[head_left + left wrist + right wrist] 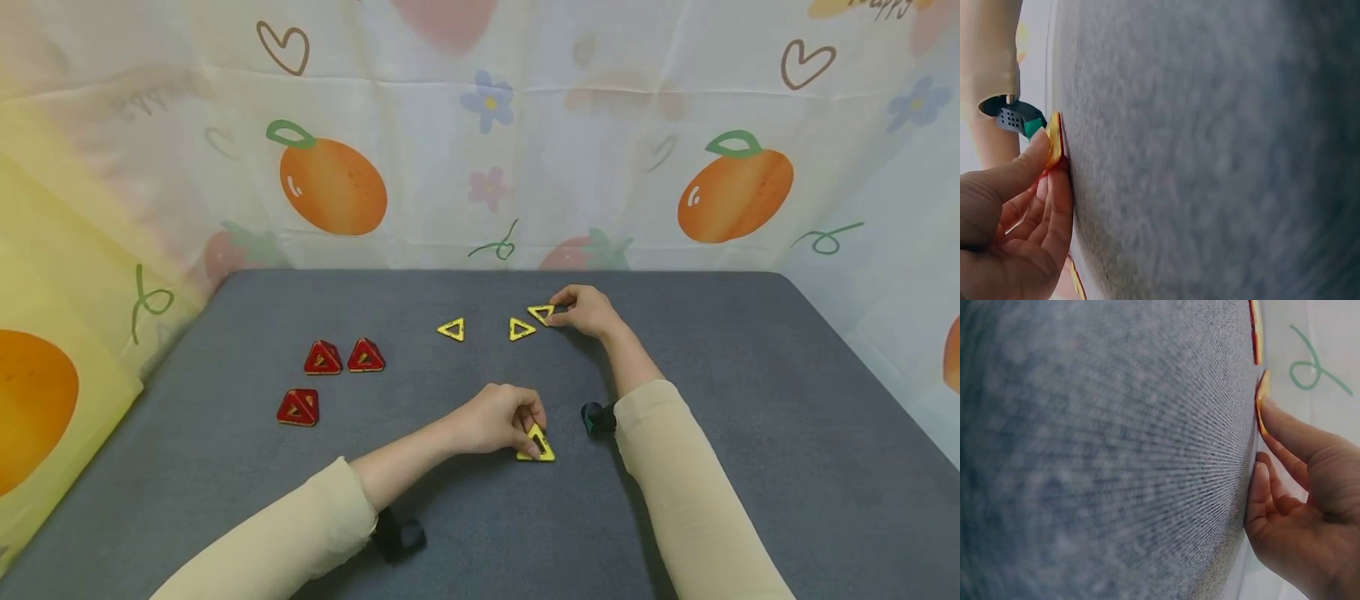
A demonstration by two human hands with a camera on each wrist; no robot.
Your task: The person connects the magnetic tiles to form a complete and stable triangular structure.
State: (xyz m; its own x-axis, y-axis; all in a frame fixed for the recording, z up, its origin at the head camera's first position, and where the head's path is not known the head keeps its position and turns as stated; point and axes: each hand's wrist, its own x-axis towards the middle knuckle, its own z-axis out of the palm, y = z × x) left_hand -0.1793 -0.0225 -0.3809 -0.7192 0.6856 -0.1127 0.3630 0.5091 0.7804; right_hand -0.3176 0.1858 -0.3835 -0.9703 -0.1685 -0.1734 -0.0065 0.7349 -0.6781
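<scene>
My left hand pinches a yellow triangular building tile by its left side, close over the middle of the table. In the left wrist view, thumb and fingers grip this tile, which shows a red edge below its yellow face. Farther off, my right hand pinches the left-pointing end of another triangular tile between thumb and finger. Its tile appears slightly tilted in the right wrist view. Just left of it lies a third yellow tile; one more tile lies farther left.
Three red pyramids stand on the left: one at the front, one behind it and one to the right. The grey table ends at a printed cloth. Dark wrist cameras hang beneath both sleeves.
</scene>
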